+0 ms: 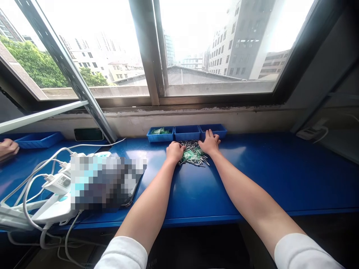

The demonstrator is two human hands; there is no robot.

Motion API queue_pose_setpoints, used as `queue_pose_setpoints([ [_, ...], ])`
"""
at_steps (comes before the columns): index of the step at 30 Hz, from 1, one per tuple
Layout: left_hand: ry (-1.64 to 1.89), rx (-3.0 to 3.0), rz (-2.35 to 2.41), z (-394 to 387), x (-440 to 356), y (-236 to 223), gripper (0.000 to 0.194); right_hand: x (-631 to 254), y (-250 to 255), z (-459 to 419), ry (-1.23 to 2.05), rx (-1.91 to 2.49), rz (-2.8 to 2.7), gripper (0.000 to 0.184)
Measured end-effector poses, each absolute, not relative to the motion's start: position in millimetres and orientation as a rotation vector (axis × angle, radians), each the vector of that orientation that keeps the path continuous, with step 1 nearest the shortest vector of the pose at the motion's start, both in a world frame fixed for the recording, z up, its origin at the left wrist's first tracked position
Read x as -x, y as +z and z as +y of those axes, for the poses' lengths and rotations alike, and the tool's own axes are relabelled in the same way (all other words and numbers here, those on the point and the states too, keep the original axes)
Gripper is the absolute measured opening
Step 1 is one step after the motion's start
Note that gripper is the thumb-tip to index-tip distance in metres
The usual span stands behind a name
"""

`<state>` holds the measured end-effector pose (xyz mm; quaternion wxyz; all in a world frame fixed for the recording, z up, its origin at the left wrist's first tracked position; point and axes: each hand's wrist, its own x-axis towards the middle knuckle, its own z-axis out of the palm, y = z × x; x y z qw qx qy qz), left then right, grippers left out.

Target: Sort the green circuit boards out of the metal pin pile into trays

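A pile of thin dark and silvery metal pieces, like screws or pins, lies on the blue tabletop with green-printed clear packets among them. My left hand rests at the pile's left edge, fingers curled in; what they hold, if anything, is hidden. On the right side, my right hand has its fingers stretched apart, between the pile and the front of the right blue bin. Behind the pile stand the middle blue bin and the left blue bin, which holds green packets.
At left are a white power strip with chargers and cables, and a phone-like device partly blurred out. Beyond a metal post, another person's hand is beside a blue tray. A window runs along the back.
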<state>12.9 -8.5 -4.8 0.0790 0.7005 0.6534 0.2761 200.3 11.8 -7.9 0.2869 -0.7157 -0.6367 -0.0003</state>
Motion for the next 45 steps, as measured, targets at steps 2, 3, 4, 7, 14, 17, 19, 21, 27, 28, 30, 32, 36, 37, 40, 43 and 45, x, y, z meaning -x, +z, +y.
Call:
queue_pose_setpoints([
  [2,0.82,-2.107,1.949,-8.0,-12.4,-5.6,0.025,-200.2,-8.8,11.5,0.018,1.909,-1.712,0.072],
  [3,0.823,-2.115,1.947,-8.0,-12.4,-5.9,0.025,-200.0,-9.2,11.1,0.022,1.903,-1.715,0.072],
  [4,0.83,-2.125,1.945,-8.1,-12.6,-5.9,0.025,-199.7,-9.3,10.4,0.021,1.894,-1.713,0.072],
  [7,0.903,-2.18,1.919,-10.6,-15.4,-3.9,0.024,-197.0,-7.4,6.3,-0.02,1.833,-1.682,0.069],
  [14,1.049,-2.298,1.728,-17.1,-26.5,5.6,0.021,-179.5,4.2,-10.2,0.124,1.166,-2.063,0.039],
  [17,1.087,-2.26,1.618,-16.1,-26.4,5.4,0.021,-174.5,5.7,-15.0,0.216,1.035,-2.127,0.038],
  [19,1.152,-2.193,1.569,-15.3,-24.7,4.6,0.021,-174.4,5.0,-15.3,0.243,1.058,-2.088,0.032],
  [21,1.201,-2.123,1.525,-15.0,-23.2,4.0,0.02,-176.3,3.3,-13.5,0.27,1.082,-2.047,0.024],
  [27,1.346,-2.018,1.448,-17.8,-22.9,6.3,0.016,-181.4,-0.7,-7.9,0.29,0.998,-2.005,0.02],
  [28,1.365,-2.023,1.429,-18.3,-23.0,6.6,0.016,-181.7,-0.6,-7.9,0.284,1.013,-2.0,0.02],
  [30,1.381,-2.052,1.393,-18.6,-23.1,6.5,0.014,-182.3,-0.3,-8.2,0.269,1.066,-1.982,0.019],
  [32,1.374,-2.083,1.369,-18.0,-22.7,4.9,0.012,-183.2,-0.4,-8.3,0.264,1.105,-1.963,0.017],
  [36,1.391,-2.105,1.358,-14.7,-20.5,0.0,0.016,-185.1,-0.9,-7.3,0.253,1.12,-1.937,0.017],
  [37,1.397,-2.108,1.364,-13.9,-19.9,-0.9,0.017,-185.5,-0.8,-7.1,0.246,1.123,-1.924,0.018],
  [40,1.391,-2.12,1.389,-12.4,-18.2,-2.2,0.016,-186.0,0.0,-7.2,0.239,1.112,-1.893,0.02],
  [43,1.394,-2.141,1.424,-12.2,-17.5,-1.9,0.016,-185.1,0.4,-8.2,0.291,1.07,-1.854,0.021],
  [45,1.382,-2.145,1.485,-12.5,-17.3,-1.3,0.018,-183.6,0.3,-9.2,0.364,1.02,-1.815,0.018],
])
